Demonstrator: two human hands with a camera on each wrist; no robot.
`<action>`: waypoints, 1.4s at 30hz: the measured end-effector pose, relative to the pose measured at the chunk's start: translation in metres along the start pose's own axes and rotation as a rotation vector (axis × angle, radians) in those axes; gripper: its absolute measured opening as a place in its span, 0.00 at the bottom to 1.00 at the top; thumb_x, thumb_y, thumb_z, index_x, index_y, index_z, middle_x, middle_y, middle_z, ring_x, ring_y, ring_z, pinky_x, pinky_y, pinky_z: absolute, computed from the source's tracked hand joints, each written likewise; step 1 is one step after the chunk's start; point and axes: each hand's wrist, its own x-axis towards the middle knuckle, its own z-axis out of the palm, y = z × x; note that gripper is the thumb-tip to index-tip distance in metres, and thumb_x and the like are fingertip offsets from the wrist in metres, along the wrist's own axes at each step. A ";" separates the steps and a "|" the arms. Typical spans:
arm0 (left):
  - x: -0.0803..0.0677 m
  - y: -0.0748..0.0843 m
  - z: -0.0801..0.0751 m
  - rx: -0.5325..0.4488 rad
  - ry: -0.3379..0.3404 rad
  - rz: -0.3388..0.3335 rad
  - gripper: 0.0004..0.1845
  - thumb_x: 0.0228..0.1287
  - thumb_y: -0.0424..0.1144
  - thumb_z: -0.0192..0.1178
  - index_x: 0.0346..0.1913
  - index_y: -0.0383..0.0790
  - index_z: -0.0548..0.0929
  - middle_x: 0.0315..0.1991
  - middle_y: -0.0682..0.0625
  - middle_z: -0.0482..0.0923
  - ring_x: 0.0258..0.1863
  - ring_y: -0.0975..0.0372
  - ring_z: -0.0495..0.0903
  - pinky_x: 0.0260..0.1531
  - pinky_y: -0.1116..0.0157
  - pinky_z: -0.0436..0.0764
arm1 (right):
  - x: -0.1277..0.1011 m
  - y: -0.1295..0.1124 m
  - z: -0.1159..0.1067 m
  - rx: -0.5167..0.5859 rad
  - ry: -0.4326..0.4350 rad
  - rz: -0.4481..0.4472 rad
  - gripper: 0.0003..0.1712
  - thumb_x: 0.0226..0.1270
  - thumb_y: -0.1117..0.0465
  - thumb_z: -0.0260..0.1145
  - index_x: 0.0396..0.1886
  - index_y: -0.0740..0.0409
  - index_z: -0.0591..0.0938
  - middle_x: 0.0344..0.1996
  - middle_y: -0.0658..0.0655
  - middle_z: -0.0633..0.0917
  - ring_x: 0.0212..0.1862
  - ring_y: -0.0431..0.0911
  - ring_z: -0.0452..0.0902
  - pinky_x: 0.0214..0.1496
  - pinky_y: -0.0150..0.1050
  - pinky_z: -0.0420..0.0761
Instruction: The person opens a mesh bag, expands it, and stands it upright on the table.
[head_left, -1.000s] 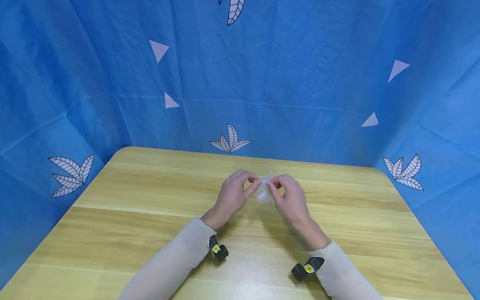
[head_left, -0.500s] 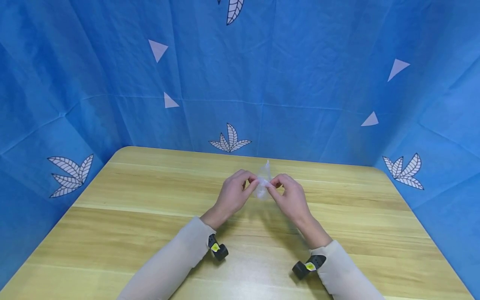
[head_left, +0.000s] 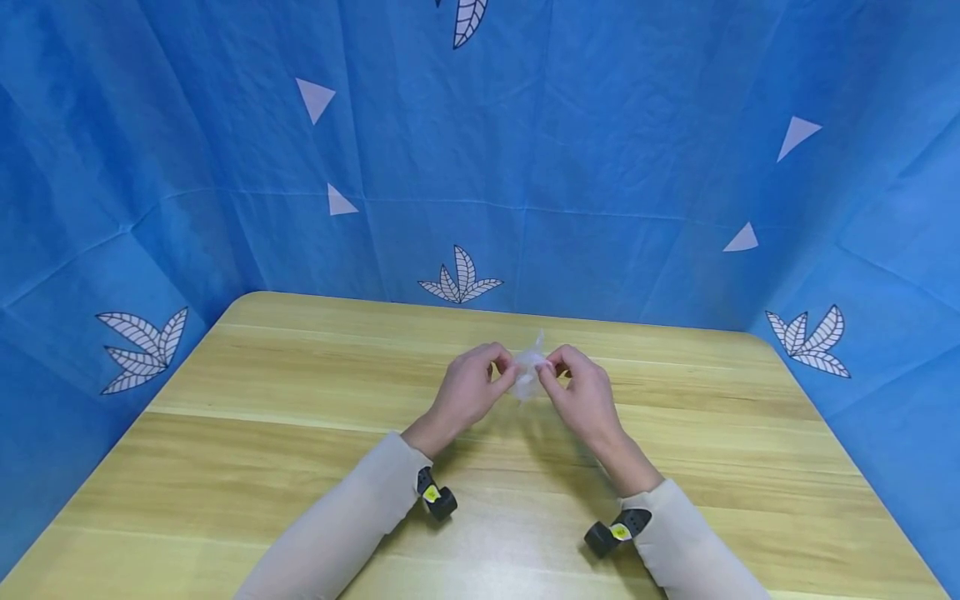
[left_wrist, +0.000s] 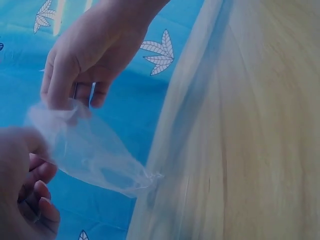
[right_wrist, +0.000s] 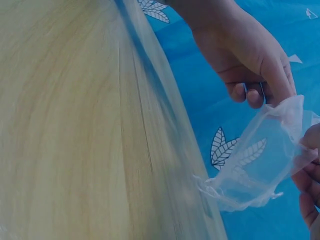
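Between my two hands is a small, thin, see-through whitish bag (head_left: pixel 528 383). My left hand (head_left: pixel 467 390) pinches one side of the bag's top edge between thumb and fingers. On the other side, my right hand (head_left: pixel 583 395) pinches that edge the same way. Seen from the left wrist, the bag (left_wrist: pixel 100 155) hangs from the fingertips, its sides apart and its bottom end gathered and wrinkled. In the right wrist view the curtain's leaf print shows through the bag (right_wrist: pixel 257 155), which looks bare inside.
A light wooden table (head_left: pixel 300 367) lies under both hands. Behind it and at both sides hangs a blue curtain (head_left: pixel 600 125) with white leaf and triangle prints. Black wrist cameras on straps sit on both wrists.
The hands stay almost in place while their fingers shift along the bag's edge. The bag's upper tip stood taller half a second ago and is lower now.
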 end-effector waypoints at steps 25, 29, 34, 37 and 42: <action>0.001 0.001 -0.005 -0.009 -0.039 -0.056 0.08 0.71 0.40 0.56 0.32 0.47 0.79 0.27 0.58 0.76 0.22 0.65 0.69 0.23 0.68 0.71 | 0.002 0.002 -0.003 -0.004 -0.037 0.050 0.04 0.64 0.64 0.67 0.30 0.57 0.81 0.32 0.54 0.83 0.38 0.51 0.78 0.43 0.48 0.77; 0.001 -0.001 -0.004 -0.039 -0.138 -0.138 0.18 0.73 0.53 0.53 0.31 0.45 0.82 0.21 0.56 0.74 0.17 0.65 0.66 0.19 0.67 0.67 | 0.002 0.002 -0.001 -0.006 -0.040 0.050 0.04 0.64 0.64 0.68 0.30 0.57 0.80 0.32 0.54 0.83 0.38 0.49 0.78 0.43 0.48 0.77; 0.002 -0.003 -0.005 -0.193 -0.268 -0.202 0.30 0.69 0.63 0.52 0.27 0.39 0.83 0.16 0.50 0.72 0.13 0.64 0.61 0.14 0.68 0.60 | 0.001 0.000 0.001 0.006 -0.037 0.066 0.05 0.63 0.64 0.68 0.30 0.56 0.80 0.33 0.54 0.83 0.38 0.49 0.77 0.43 0.46 0.77; 0.004 -0.004 -0.006 -0.249 -0.278 -0.175 0.23 0.69 0.56 0.58 0.25 0.40 0.81 0.17 0.50 0.72 0.14 0.65 0.61 0.14 0.69 0.60 | 0.001 0.000 0.002 0.002 -0.033 0.064 0.04 0.63 0.65 0.67 0.30 0.57 0.80 0.33 0.54 0.83 0.37 0.49 0.78 0.42 0.46 0.77; 0.004 -0.005 -0.006 -0.204 -0.255 -0.166 0.11 0.67 0.41 0.61 0.26 0.44 0.79 0.20 0.56 0.73 0.16 0.66 0.63 0.16 0.70 0.63 | 0.001 0.000 0.000 -0.016 -0.024 0.064 0.03 0.62 0.65 0.67 0.30 0.58 0.79 0.31 0.54 0.83 0.33 0.47 0.76 0.36 0.42 0.76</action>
